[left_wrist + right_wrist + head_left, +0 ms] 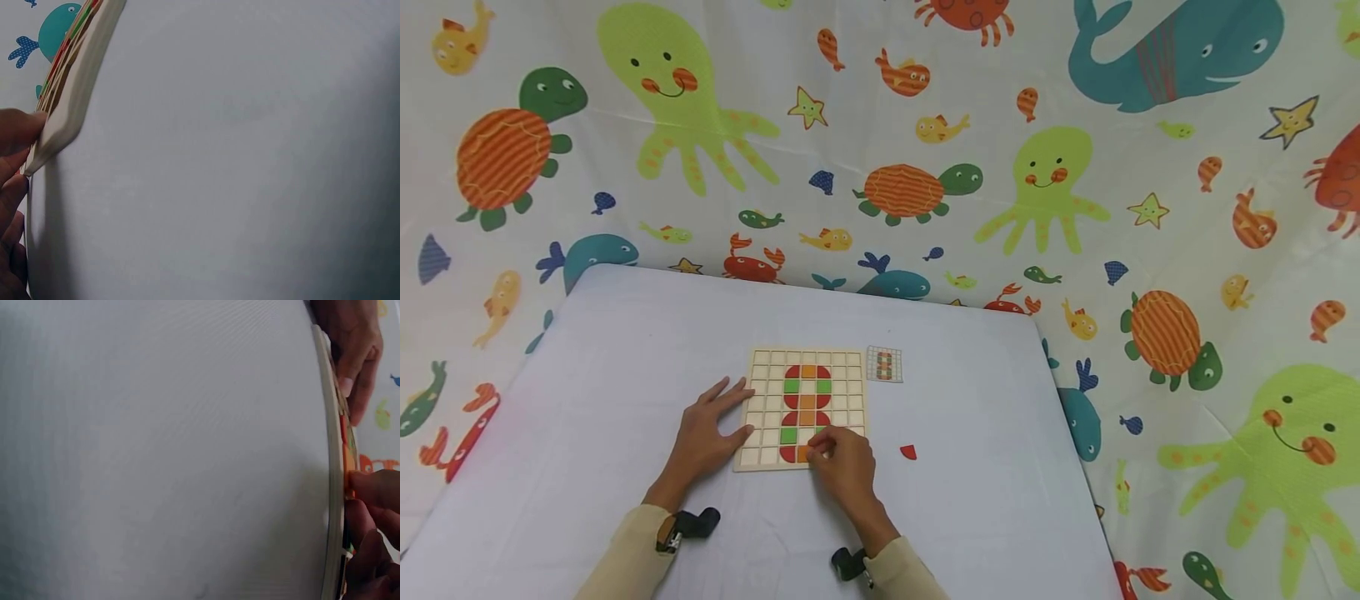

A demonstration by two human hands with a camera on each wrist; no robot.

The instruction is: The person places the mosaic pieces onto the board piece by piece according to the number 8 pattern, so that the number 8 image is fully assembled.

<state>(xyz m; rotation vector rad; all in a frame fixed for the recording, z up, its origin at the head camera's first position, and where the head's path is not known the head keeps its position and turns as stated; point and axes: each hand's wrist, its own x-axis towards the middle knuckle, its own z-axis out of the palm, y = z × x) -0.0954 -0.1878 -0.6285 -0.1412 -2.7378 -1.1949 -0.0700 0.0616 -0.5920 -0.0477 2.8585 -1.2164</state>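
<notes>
A wooden grid board (767, 457) lies on the table with red, green and orange tiles in its cells. My left hand (702, 440) rests at its left side, fingers spread, with the thumb on the board's edge in the left wrist view. At the bottom row, my right hand (844, 467) pinches an orange tile (802, 454) beside a red rounded tile (787, 454); thumb and fingertip meet it in the right wrist view. The right hand partly hides a green tile (822, 431) above. A loose red rounded tile (908, 452) lies to the right of the board.
A small pattern card (884, 364) with a printed grid lies by the board's upper right corner. White cloth (985, 400) covers the table. Behind it hangs a curtain (880, 108) printed with sea animals.
</notes>
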